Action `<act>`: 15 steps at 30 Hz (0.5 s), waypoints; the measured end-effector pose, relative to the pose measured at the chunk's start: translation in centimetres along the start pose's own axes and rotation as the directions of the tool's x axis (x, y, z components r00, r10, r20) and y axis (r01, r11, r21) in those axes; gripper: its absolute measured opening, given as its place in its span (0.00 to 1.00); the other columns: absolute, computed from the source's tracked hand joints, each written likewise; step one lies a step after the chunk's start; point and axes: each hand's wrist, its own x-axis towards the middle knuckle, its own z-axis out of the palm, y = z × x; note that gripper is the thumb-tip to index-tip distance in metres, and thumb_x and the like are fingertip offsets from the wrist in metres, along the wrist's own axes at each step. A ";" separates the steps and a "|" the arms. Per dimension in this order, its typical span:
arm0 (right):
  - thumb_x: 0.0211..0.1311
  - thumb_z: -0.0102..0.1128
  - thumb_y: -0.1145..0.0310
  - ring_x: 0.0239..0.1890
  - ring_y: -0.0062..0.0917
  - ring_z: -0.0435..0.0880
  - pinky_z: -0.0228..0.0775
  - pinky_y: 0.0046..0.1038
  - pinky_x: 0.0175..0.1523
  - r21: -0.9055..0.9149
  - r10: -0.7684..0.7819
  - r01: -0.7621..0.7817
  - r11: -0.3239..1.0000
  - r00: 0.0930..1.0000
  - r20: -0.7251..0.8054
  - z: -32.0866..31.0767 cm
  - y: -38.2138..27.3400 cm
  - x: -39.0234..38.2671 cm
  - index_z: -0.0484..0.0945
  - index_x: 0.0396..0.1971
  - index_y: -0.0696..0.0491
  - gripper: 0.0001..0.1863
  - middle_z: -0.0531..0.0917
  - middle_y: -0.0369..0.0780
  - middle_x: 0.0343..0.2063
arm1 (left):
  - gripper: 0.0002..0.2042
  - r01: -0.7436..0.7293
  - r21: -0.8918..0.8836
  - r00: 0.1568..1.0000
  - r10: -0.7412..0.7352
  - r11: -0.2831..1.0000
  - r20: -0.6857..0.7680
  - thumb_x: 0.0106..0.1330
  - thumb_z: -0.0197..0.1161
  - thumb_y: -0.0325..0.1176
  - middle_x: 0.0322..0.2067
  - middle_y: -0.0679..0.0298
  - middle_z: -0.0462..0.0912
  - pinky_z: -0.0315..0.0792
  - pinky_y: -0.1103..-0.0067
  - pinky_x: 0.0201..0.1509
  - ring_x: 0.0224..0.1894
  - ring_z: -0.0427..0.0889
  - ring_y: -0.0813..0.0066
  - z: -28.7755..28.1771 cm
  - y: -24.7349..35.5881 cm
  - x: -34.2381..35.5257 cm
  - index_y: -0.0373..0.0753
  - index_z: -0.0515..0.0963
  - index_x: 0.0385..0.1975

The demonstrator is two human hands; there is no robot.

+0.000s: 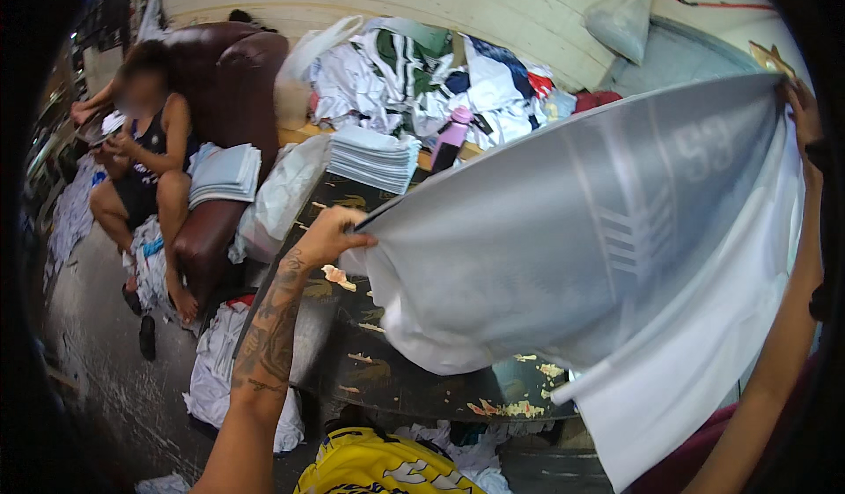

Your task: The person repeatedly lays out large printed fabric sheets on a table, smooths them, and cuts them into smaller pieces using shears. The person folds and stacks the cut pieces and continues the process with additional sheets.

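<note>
A large grey and white cloth (563, 239) with a printed stripe pattern hangs stretched between my hands above the dark table. My left hand (330, 237), at the table's left side, pinches one upper corner between thumb and fingers. Raised at the far right, my right hand (799, 111) grips the opposite end of the cloth's top edge. The cloth sags in the middle, and a white lower layer drapes toward the near right. Whether it is a sewn garment or a loose panel I cannot tell.
The dark table (352, 366) has worn, peeling patches. Behind it are a stack of folded pale cloths (374, 155), a purple bottle (453, 133) and a heap of mixed garments (378, 71). At the left, a person (158, 142) sits on a brown leather armchair (224, 71).
</note>
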 end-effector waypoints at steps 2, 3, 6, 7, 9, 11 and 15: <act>0.79 0.59 0.44 0.58 0.27 0.85 0.76 0.30 0.57 0.075 0.180 -0.182 0.980 0.983 0.033 0.2 4.9 0.4 0.73 0.74 0.49 0.34 0.85 0.39 0.61 | 0.11 -0.082 -0.185 0.992 0.062 0.979 -0.113 0.69 0.76 0.35 0.37 0.70 0.89 0.77 0.78 0.48 0.41 0.83 0.82 -1.7 1.6 -1.5 0.33 0.88 0.42; 0.78 0.60 0.45 0.54 0.26 0.85 0.76 0.30 0.54 0.040 0.238 -0.239 0.970 0.971 0.028 0.3 7.4 -0.8 0.75 0.71 0.50 0.32 0.86 0.38 0.57 | 0.10 -0.045 -0.338 0.992 0.003 0.940 -0.124 0.71 0.74 0.35 0.37 0.74 0.86 0.75 0.80 0.49 0.41 0.81 0.86 -2.7 2.6 -2.5 0.35 0.88 0.43; 0.77 0.60 0.46 0.45 0.22 0.85 0.77 0.29 0.45 0.140 0.372 -0.400 0.906 0.909 0.190 0.8 14.5 -7.0 0.82 0.63 0.54 0.28 0.89 0.35 0.46 | 0.10 -0.071 -0.270 0.938 -0.027 0.960 -0.345 0.72 0.73 0.36 0.37 0.74 0.85 0.72 0.83 0.46 0.40 0.79 0.86 -4.2 6.0 -4.5 0.35 0.87 0.43; 0.77 0.62 0.48 0.42 0.20 0.84 0.76 0.27 0.42 0.222 0.392 -0.430 0.875 0.899 0.197 1.5 16.5 -10.0 0.84 0.55 0.55 0.24 0.88 0.34 0.43 | 0.11 -0.251 -0.168 0.885 0.155 0.953 -0.440 0.72 0.73 0.36 0.34 0.75 0.84 0.71 0.83 0.43 0.37 0.77 0.86 -4.4 7.2 -4.9 0.34 0.87 0.44; 0.80 0.61 0.49 0.35 0.17 0.81 0.71 0.24 0.39 0.290 0.338 -0.421 0.860 0.894 0.294 2.0 19.5 -16.3 0.85 0.48 0.55 0.21 0.86 0.33 0.36 | 0.11 -0.122 -0.029 0.813 0.083 0.992 -0.577 0.72 0.73 0.35 0.30 0.75 0.84 0.71 0.82 0.40 0.34 0.76 0.85 -5.3 9.5 -5.6 0.33 0.87 0.43; 0.80 0.61 0.49 0.30 0.15 0.77 0.66 0.21 0.34 0.339 0.219 -0.383 0.860 0.875 0.433 1.7 20.6 -23.4 0.85 0.47 0.55 0.21 0.84 0.31 0.31 | 0.11 -0.205 0.078 0.774 0.210 0.976 -0.597 0.71 0.74 0.36 0.28 0.73 0.84 0.72 0.81 0.39 0.33 0.76 0.84 -6.3 11.8 -6.1 0.32 0.87 0.42; 0.73 0.70 0.65 0.36 0.19 0.80 0.73 0.26 0.43 -0.031 0.012 -0.004 1.000 0.962 0.274 -0.9 15.7 -37.3 0.85 0.46 0.57 0.11 0.85 0.34 0.38 | 0.14 -0.130 0.342 0.747 0.319 0.931 -0.584 0.70 0.74 0.40 0.27 0.69 0.86 0.75 0.79 0.41 0.33 0.81 0.80 -8.4 16.5 -8.6 0.32 0.88 0.39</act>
